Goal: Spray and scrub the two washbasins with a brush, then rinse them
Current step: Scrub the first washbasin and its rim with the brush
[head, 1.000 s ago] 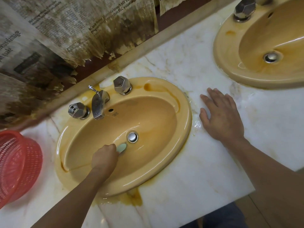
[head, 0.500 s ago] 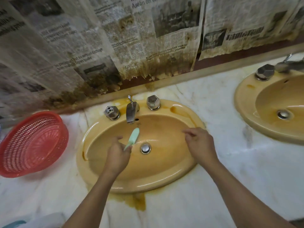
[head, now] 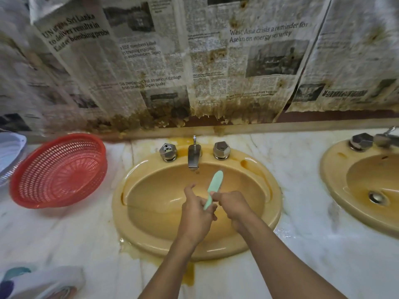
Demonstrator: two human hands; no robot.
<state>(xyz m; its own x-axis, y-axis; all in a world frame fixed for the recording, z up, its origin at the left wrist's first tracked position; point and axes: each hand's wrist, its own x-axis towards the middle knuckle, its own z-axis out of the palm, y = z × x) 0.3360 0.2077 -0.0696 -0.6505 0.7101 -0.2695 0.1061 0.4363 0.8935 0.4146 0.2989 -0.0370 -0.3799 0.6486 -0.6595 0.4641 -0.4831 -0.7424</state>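
Observation:
A yellow oval washbasin [head: 151,180] sits in the marble counter right in front of me, with a chrome tap [head: 193,155] and two knobs at its back. Over the bowl both my hands meet on a pale green brush [head: 214,186], which points up toward the tap. My left hand [head: 197,214] grips its lower end. My right hand [head: 232,205] pinches the handle just above. The drain is hidden under my hands. A second yellow washbasin [head: 336,169] lies at the right edge, partly cut off.
A red plastic basket [head: 58,171] stands on the counter left of the basin, with a white container [head: 9,152] behind it. A white and teal object [head: 41,281] lies at the bottom left. Stained newspaper [head: 194,61] covers the wall. Brown stains run down the marble counter [head: 302,266].
My right hand left the counter, crossed over the bowl and took hold of the brush. My left hand lifted the brush off the basin floor. My view rose toward the wall.

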